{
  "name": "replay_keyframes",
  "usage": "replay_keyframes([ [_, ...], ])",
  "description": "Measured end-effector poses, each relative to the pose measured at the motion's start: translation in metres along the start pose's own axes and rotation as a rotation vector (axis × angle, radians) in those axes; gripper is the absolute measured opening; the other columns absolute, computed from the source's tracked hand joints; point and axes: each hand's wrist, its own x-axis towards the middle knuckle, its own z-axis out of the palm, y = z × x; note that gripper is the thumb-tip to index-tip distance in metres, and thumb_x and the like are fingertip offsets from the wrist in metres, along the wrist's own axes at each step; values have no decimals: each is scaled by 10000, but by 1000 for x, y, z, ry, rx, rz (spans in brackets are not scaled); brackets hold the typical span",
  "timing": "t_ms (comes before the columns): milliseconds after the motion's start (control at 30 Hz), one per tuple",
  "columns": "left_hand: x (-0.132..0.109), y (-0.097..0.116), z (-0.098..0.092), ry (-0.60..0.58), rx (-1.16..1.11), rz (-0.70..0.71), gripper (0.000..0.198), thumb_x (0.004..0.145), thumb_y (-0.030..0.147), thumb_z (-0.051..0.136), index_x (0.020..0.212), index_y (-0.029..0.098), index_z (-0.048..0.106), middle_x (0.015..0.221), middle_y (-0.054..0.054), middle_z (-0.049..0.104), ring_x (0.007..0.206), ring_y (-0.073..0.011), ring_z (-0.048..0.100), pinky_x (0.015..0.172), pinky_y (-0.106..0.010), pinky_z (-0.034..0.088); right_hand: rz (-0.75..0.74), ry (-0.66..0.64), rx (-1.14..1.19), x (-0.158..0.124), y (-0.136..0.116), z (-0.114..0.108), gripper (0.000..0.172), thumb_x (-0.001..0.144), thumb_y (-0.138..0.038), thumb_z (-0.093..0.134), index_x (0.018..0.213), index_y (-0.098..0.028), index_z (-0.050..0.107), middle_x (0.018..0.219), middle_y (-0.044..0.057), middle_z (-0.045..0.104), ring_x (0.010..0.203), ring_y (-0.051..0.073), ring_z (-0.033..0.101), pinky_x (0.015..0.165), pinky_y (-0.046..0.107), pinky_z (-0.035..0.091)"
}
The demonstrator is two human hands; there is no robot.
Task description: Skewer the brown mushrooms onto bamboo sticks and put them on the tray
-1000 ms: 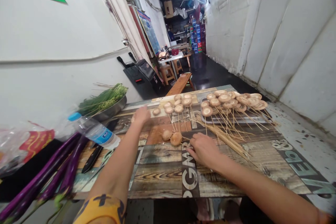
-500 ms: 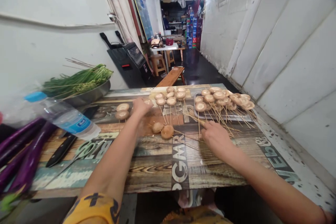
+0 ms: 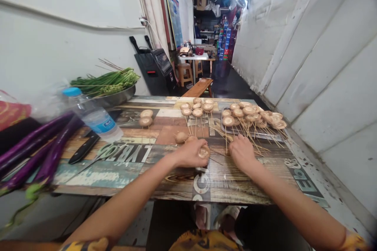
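My left hand (image 3: 193, 153) is closed on a mushroom (image 3: 204, 151), held gill side toward me above the front middle of the table. Just behind it lie a brown mushroom (image 3: 181, 137) and another partly hidden by the hand. My right hand (image 3: 242, 151) has its fingers curled on the loose bamboo skewers (image 3: 217, 126), close to the tray; its fingertips are partly hidden. Skewered mushrooms (image 3: 252, 114) are heaped on a clear plastic tray (image 3: 266, 136) at the right. Several more mushrooms on sticks (image 3: 197, 112) sit at the back middle, and two mushrooms (image 3: 146, 117) lie at left.
On the left are purple eggplants (image 3: 55, 153), a black-handled knife (image 3: 84, 149), scissors (image 3: 103, 152) and a tilted water bottle (image 3: 98, 119). A metal bowl (image 3: 123, 96) of green vegetables stands behind. Beyond the table (image 3: 173, 188) is a wooden bench (image 3: 198, 87).
My left hand has come from the mushrooms at left toward the front middle, bringing a mushroom near my right hand. My right hand stays by the skewers. The camera view has shifted left.
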Motion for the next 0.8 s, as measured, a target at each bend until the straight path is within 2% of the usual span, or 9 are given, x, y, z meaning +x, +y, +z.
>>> replay_keyframes([
  [100,-3,-6,8,19,73,9,345,609,327,654,919,187,596,919,-81,640,861,-252,594,752,-318,450,12,-3,10,2,1,-1,255,842,-67,466,821,-83,720,898,181,657,942,278,535,718,364,340],
  [200,-5,-9,2,53,84,8,283,623,337,643,854,185,583,897,-63,623,852,-232,577,758,-310,442,2,3,8,4,3,0,265,841,-63,458,816,-90,721,893,172,663,942,279,545,716,364,342],
  [367,-26,-12,-29,23,63,-33,232,646,293,607,849,192,559,900,-42,633,833,-211,580,735,-287,431,-45,5,13,1,10,4,269,835,-69,455,817,-97,722,849,159,669,911,261,566,737,355,350],
  [500,-38,-35,-58,74,107,-105,319,655,375,625,907,184,579,940,-51,639,880,-233,579,782,-303,433,-69,38,36,-5,12,4,243,809,-92,478,807,-100,720,848,147,666,893,255,576,770,344,369],
  [567,-34,-49,-69,104,96,-109,344,667,398,611,931,178,592,959,-49,646,911,-236,579,818,-307,436,-81,63,55,-9,11,2,218,785,-107,502,804,-102,719,887,146,662,914,262,573,781,341,385],
  [667,-13,-66,-82,174,151,-99,394,659,382,609,995,175,608,1012,-49,650,965,-246,573,875,-321,428,-137,60,97,-15,9,-2,183,723,-107,532,763,-95,710,879,143,655,914,259,573,782,323,409],
  [800,19,-83,-90,130,240,13,437,645,333,610,1048,164,612,1077,-72,636,1013,-259,572,906,-324,419,-275,21,332,-31,9,-9,108,653,-123,550,641,-138,656,727,70,624,774,192,572,689,266,425],
])
